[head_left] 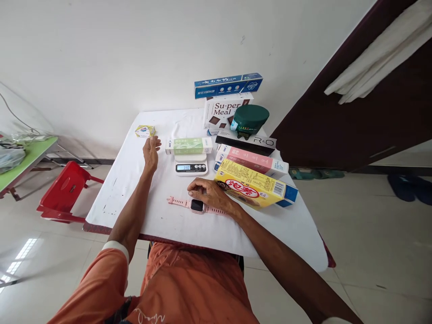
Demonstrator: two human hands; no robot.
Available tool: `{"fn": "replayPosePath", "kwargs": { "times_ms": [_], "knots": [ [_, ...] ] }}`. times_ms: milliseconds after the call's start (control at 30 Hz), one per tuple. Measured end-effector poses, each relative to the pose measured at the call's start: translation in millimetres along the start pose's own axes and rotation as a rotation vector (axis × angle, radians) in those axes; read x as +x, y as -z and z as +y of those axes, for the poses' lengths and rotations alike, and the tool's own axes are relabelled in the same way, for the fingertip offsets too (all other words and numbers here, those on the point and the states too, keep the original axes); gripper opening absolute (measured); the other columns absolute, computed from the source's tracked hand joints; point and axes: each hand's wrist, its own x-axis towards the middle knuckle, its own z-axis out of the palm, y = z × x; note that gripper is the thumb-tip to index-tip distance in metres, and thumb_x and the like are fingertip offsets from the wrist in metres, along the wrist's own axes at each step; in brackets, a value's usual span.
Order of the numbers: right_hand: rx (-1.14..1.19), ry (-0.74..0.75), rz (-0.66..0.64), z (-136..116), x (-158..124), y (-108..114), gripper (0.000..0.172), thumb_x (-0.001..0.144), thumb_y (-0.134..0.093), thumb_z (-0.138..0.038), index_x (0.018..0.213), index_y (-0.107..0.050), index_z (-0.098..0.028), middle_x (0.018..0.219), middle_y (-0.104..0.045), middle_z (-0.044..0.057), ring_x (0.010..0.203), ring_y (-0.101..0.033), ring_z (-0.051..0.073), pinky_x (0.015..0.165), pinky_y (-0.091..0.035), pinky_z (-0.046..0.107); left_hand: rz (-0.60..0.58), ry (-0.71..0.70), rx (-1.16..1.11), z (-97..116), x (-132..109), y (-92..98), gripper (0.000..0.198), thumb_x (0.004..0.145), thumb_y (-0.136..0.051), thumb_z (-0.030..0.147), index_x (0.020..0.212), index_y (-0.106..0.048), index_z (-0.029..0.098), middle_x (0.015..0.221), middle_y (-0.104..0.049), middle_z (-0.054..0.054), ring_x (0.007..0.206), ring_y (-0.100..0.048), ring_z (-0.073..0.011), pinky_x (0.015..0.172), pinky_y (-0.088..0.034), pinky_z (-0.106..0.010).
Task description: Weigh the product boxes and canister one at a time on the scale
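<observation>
1. White cloth [135,202] covers the bench [101,229], with a digital scale [191,169] near its middle.
2. Behind and right of the scale gather a Su-per Meal box [221,108], a dark green container [251,118] and a pink-and-white box [251,160].
3. To the scale's right and nearer the person, a large yellow carton [256,177] lies aslant, its long axis running away from the scale.
4. On the near side of the scale, the right hand [209,193] hangs low, back upward, fingers loosely bent and seemingly holding nothing.
5. Left of the scale, the left hand [150,154] reaches forward on a nearly straight arm, palm turned toward it, fingers parted and apparently empty.
6. Across the scale's platform lies a green-and-white box [189,145], long axis left to right; its left end sits just right of the left fingers, the nearer hand.
7. Between scale and person, a pink watch [197,205] stretches sideways, partly under the right hand.
8. Left of and behind the scale, a small yellow box [144,131] meets or nearly meets the left fingertips; contact is unclear.
</observation>
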Motion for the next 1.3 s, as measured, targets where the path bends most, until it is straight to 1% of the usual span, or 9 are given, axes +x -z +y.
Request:
{"fn": "replayPosePath", "kwargs": {
  "times_ms": [267,367,500,600,767,900,1033,1167,1300],
  "knots": [
    [0.016,-0.033,0.008,-1,0,2,0.015,0.087,-0.067,-0.033,0.086,-0.072,-0.018,0.084,-0.072,0.002,0.072,-0.060,0.016,0.069,-0.046,0.029,0.066,0.046,0.033,-10,3,7.0,0.053,0.098,-0.046,0.069,0.109,-0.065,0.020,0.107,-0.071,-0.011,0.094,-0.071,-0.0205,0.082,-0.054,-0.034],
    [0.014,-0.032,0.003,-1,1,1,0.016,0.087,-0.067,-0.033,0.086,-0.073,-0.019,0.085,-0.073,0.003,0.074,-0.062,0.016,0.071,-0.046,0.030,-0.066,-0.173,0.209,-1,-2,-0.6,0.058,0.091,-0.063,0.068,0.126,-0.062,0.022,0.128,-0.067,-0.014,0.116,-0.066,-0.0269,0.096,-0.052,-0.042],
    [0.011,-0.036,0.000,0,1,1,0.018,0.088,-0.066,-0.035,0.087,-0.073,-0.019,0.084,-0.074,0.004,0.075,-0.063,0.017,0.072,-0.047,0.031,-0.416,-0.426,0.576,13,-3,-17.7,0.078,0.082,-0.074,0.068,0.144,-0.055,0.025,0.146,-0.057,-0.016,0.135,-0.052,-0.0342,0.112,-0.042,-0.051],
    [0.011,-0.033,-0.006,0,1,1,0.019,0.089,-0.065,-0.036,0.086,-0.073,-0.019,0.085,-0.075,0.004,0.076,-0.064,0.018,0.072,-0.048,0.032,-0.588,-0.450,0.783,18,3,-29.1,0.078,0.084,-0.074,0.064,0.147,-0.053,0.023,0.141,-0.059,-0.016,0.135,-0.050,-0.0370,0.114,-0.037,-0.055],
    [0.001,-0.034,-0.009,0,0,2,0.020,0.090,-0.065,-0.038,0.087,-0.073,-0.020,0.086,-0.075,0.005,0.079,-0.066,0.020,0.074,-0.050,0.033,-0.677,-0.412,0.794,19,12,-33.3,0.059,0.089,-0.072,0.052,0.137,-0.060,0.020,0.127,-0.060,-0.015,0.123,-0.052,-0.0363,0.104,-0.044,-0.053],
    [0.004,-0.028,-0.009,1,0,2,0.021,0.090,-0.065,-0.039,0.088,-0.073,-0.019,0.086,-0.076,0.005,0.079,-0.066,0.020,0.075,-0.050,0.034,-0.578,-0.423,0.660,20,14,-2.2,0.053,0.090,-0.071,0.048,0.133,-0.059,0.020,0.125,-0.059,-0.014,0.117,-0.054,-0.0325,0.104,-0.046,-0.049],
    [-0.003,-0.026,-0.013,1,1,2,0.021,0.090,-0.065,-0.038,0.087,-0.073,-0.019,0.087,-0.076,0.005,0.080,-0.066,0.020,0.075,-0.050,0.033,-0.382,-0.369,0.660,21,24,63.7,0.054,0.088,-0.073,0.046,0.134,-0.057,0.022,0.129,-0.057,-0.013,0.124,-0.052,-0.0318,0.110,-0.042,-0.047],
    [-0.023,-0.014,-0.002,1,1,1,0.021,0.090,-0.064,-0.038,0.086,-0.073,-0.019,0.086,-0.075,0.004,0.080,-0.066,0.020,0.075,-0.049,0.033,-0.310,-0.187,0.804,15,43,120.3,0.054,0.083,-0.076,0.041,0.129,-0.059,0.020,0.123,-0.056,-0.014,0.125,-0.050,-0.0347,0.111,-0.042,-0.049],
    [-0.015,-0.021,0.003,1,1,0,0.022,0.090,-0.065,-0.039,0.086,-0.072,-0.019,0.084,-0.075,0.004,0.079,-0.066,0.020,0.074,-0.049,0.033,-0.339,-0.097,0.901,1,62,137.9,0.054,0.080,-0.076,0.037,0.128,-0.059,0.021,0.123,-0.055,-0.015,0.126,-0.049,-0.0370,0.110,-0.042,-0.051]
  ]
}}
